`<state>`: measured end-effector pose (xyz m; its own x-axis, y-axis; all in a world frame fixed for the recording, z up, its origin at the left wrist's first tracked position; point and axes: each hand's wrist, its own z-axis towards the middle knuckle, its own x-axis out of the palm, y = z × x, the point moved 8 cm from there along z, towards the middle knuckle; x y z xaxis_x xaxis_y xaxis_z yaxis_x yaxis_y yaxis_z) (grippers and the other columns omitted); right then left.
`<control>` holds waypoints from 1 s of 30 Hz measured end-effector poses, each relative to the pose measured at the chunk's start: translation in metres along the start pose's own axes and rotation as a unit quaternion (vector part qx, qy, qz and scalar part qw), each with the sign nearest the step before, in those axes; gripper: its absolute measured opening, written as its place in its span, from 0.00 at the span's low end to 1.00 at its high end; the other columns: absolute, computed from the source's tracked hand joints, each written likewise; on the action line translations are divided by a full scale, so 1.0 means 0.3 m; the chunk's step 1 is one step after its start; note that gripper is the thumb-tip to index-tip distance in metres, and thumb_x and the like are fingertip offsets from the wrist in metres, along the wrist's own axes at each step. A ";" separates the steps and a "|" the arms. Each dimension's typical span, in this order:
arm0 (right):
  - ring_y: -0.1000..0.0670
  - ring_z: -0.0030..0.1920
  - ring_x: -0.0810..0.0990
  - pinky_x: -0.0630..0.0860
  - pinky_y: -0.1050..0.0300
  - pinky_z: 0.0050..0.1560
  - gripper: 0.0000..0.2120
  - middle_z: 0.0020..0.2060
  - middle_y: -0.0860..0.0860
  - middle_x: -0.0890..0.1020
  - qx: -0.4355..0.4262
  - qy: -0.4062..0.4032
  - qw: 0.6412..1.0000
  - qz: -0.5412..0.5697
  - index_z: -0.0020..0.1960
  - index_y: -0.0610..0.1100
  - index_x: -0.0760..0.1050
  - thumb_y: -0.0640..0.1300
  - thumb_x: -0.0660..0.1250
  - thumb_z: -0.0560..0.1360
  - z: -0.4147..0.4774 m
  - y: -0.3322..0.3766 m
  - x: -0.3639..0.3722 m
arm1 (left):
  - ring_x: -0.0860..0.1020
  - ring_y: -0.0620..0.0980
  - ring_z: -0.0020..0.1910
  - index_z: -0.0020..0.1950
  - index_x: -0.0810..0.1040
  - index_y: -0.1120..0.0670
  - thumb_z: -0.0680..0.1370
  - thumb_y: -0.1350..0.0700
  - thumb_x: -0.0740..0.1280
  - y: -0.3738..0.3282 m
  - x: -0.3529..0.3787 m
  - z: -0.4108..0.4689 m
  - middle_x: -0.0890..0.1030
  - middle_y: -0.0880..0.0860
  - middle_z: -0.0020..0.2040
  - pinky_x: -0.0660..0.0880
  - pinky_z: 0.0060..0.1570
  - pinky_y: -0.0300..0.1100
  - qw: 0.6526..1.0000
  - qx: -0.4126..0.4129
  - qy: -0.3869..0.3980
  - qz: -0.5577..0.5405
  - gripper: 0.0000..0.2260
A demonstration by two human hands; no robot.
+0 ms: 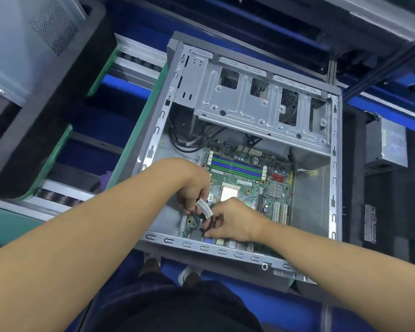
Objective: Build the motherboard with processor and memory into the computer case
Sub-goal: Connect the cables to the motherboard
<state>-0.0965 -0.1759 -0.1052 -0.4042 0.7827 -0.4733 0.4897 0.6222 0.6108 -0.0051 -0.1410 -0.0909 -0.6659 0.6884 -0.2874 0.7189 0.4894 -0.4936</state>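
- Head view: motherboard (246, 182) lies flat inside the computer case (334, 149).
- Grasping: left hand (193, 185) pinches the white-tagged cable (203, 207); right hand (234, 222) pinches its black leads (207, 226).
- Keep leads slack; seat the connector squarely.

No legible txt, mobo sticker (244, 181) blurred, PSU label (393, 140) too small
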 end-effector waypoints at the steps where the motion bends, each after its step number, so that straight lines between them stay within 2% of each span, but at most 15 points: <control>1: 0.56 0.35 0.79 0.82 0.54 0.43 0.08 0.37 0.53 0.84 -0.009 -0.001 1.000 -0.009 0.47 0.43 0.85 0.46 0.79 0.72 0.001 0.004 0.002 | 0.76 0.42 0.30 0.51 0.85 0.54 0.72 0.63 0.73 0.000 0.000 0.000 0.81 0.44 0.31 0.71 0.33 0.34 1.000 0.000 -0.002 0.003 0.09; 9: 0.51 0.40 0.81 0.79 0.54 0.47 0.07 0.42 0.48 0.83 -0.107 -0.017 0.991 -0.077 0.46 0.40 0.83 0.44 0.77 0.74 -0.010 0.060 -0.007 | 0.77 0.42 0.35 0.53 0.85 0.55 0.72 0.62 0.74 -0.010 -0.012 -0.010 0.83 0.47 0.37 0.72 0.37 0.33 1.000 0.004 -0.009 0.006 0.10; 13: 0.47 0.41 0.80 0.78 0.50 0.48 0.07 0.42 0.45 0.83 -0.153 -0.028 0.983 -0.098 0.46 0.37 0.83 0.42 0.76 0.74 -0.022 0.081 -0.007 | 0.77 0.42 0.38 0.52 0.85 0.54 0.72 0.62 0.73 -0.020 -0.016 -0.010 0.80 0.42 0.32 0.73 0.42 0.37 0.999 0.008 -0.014 0.029 0.10; 15: 0.47 0.42 0.79 0.77 0.49 0.48 0.07 0.43 0.46 0.82 -0.169 -0.037 0.979 -0.111 0.47 0.38 0.83 0.42 0.75 0.75 -0.025 0.087 -0.005 | 0.76 0.40 0.35 0.51 0.85 0.52 0.72 0.62 0.73 -0.020 -0.017 -0.012 0.80 0.41 0.31 0.73 0.41 0.36 0.999 0.009 -0.018 0.037 0.10; 19: 0.50 0.41 0.75 0.77 0.49 0.46 0.05 0.43 0.47 0.80 -0.196 -0.037 0.972 -0.121 0.47 0.39 0.82 0.40 0.74 0.75 -0.035 0.101 0.001 | 0.75 0.38 0.32 0.48 0.85 0.51 0.71 0.62 0.74 -0.016 -0.019 -0.015 0.80 0.40 0.32 0.70 0.33 0.32 0.999 0.011 -0.032 0.035 0.09; 23: 0.45 0.44 0.79 0.78 0.48 0.48 0.05 0.44 0.45 0.80 -0.215 -0.036 0.965 -0.148 0.47 0.38 0.81 0.39 0.73 0.76 -0.044 0.110 0.009 | 0.74 0.37 0.31 0.47 0.85 0.49 0.71 0.61 0.74 -0.017 -0.022 -0.018 0.79 0.39 0.31 0.67 0.26 0.27 0.998 0.011 -0.046 0.031 0.08; 30: 0.43 0.42 0.78 0.79 0.46 0.43 0.05 0.42 0.44 0.79 -0.247 -0.052 0.950 -0.184 0.46 0.38 0.79 0.39 0.72 0.77 -0.057 0.117 0.016 | 0.76 0.41 0.34 0.47 0.85 0.51 0.71 0.62 0.74 -0.012 -0.013 -0.022 0.80 0.42 0.32 0.72 0.34 0.33 0.999 0.002 -0.051 0.018 0.08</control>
<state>-0.0945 -0.1506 -0.0752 -0.3860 0.5262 -0.7577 -0.1028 0.7917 0.6022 -0.0038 -0.1420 -0.0826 -0.6563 0.6477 -0.3870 0.7424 0.4629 -0.4843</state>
